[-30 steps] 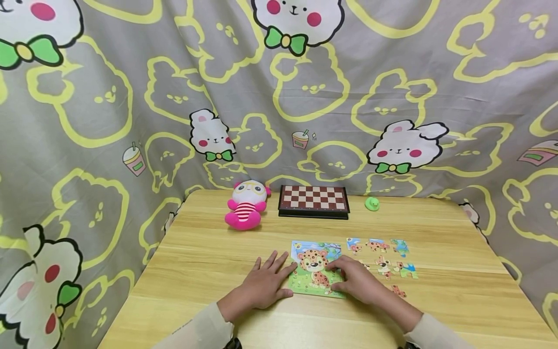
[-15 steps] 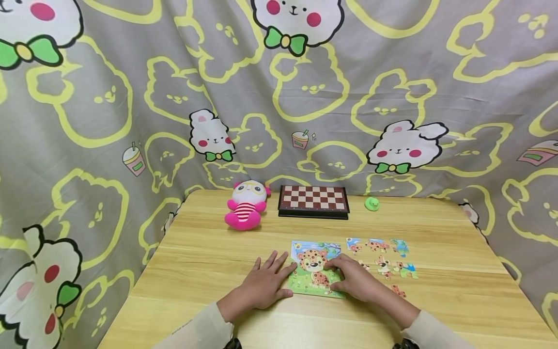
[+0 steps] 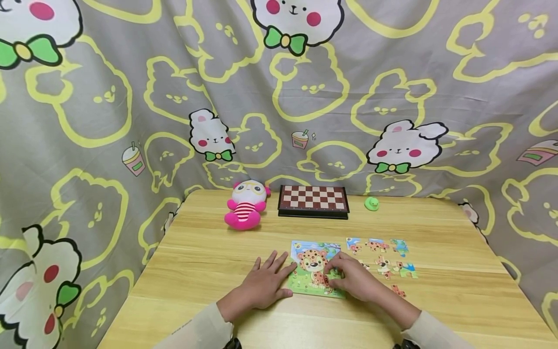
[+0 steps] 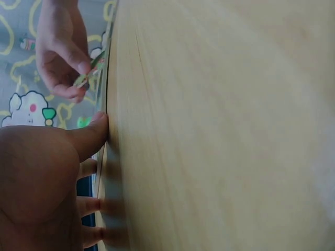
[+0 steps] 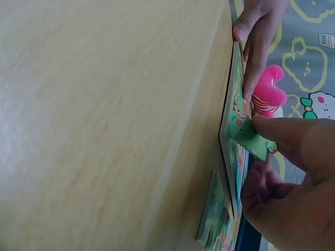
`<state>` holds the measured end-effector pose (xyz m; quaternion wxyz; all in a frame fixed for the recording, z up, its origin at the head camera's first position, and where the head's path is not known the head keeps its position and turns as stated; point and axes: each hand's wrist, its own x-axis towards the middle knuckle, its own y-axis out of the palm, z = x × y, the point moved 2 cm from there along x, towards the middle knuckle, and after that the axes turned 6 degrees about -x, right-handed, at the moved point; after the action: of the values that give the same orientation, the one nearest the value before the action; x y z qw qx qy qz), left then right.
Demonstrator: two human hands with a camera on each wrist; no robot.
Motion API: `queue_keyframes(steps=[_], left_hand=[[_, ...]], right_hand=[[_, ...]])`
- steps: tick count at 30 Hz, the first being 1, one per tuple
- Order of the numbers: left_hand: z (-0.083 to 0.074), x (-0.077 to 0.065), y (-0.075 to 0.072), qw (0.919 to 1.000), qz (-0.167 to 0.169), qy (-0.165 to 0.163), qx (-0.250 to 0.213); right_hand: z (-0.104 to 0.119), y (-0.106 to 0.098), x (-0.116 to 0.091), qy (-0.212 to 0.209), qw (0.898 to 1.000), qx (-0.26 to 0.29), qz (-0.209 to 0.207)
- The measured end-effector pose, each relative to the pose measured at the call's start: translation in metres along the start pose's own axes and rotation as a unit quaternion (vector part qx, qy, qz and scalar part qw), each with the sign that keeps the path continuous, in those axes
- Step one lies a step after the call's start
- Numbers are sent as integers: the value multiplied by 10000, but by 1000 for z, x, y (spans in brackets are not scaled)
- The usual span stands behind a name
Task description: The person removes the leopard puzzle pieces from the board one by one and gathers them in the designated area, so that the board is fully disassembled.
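Note:
A jigsaw board (image 3: 301, 283) with a leopard cub picture lies on the table. My left hand (image 3: 266, 283) lies with spread fingers at its left edge, the index fingertip and thumb touching the board. Over the board's right side, my right hand (image 3: 355, 278) pinches a green puzzle piece (image 5: 254, 142) between thumb and fingers. In the right wrist view this piece is tilted up off the board. The left wrist view shows the same pinched piece (image 4: 81, 80) at the right hand's fingertips. The fingers hide part of the board's right side.
Several loose puzzle pieces (image 3: 383, 266) lie in rows right of the board. Behind stand a pink panda plush (image 3: 245, 206), a checkered game box (image 3: 314, 201) and a green toy duck (image 3: 372, 203). A patterned curtain (image 3: 261, 97) hangs behind the wooden table (image 3: 196, 266).
My right hand's fingertips have lifted slightly and shifted a little left over the board, with the puzzle piece pinched. The left hand has stayed in place.

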<state>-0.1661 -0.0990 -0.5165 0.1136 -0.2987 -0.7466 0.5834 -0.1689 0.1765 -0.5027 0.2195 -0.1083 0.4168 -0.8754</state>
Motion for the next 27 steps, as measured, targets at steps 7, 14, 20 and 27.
queue_keyframes(steps=[7, 14, 20, 27], left_hand=[[0, 1, 1, 10000, -17, 30, -40], [-1, 1, 0, 10000, -7, -13, 8], [-1, 1, -1, 10000, 9, -61, 44], [-1, 1, 0, 10000, 20, -61, 10]], right_hand=[[2, -3, -1, -27, 9998, -11, 202], [-2, -3, 1, -88, 9997, 91, 224], [-5, -8, -1, -126, 9995, 259, 147], [-11, -14, -7, 56, 9991, 409, 138]])
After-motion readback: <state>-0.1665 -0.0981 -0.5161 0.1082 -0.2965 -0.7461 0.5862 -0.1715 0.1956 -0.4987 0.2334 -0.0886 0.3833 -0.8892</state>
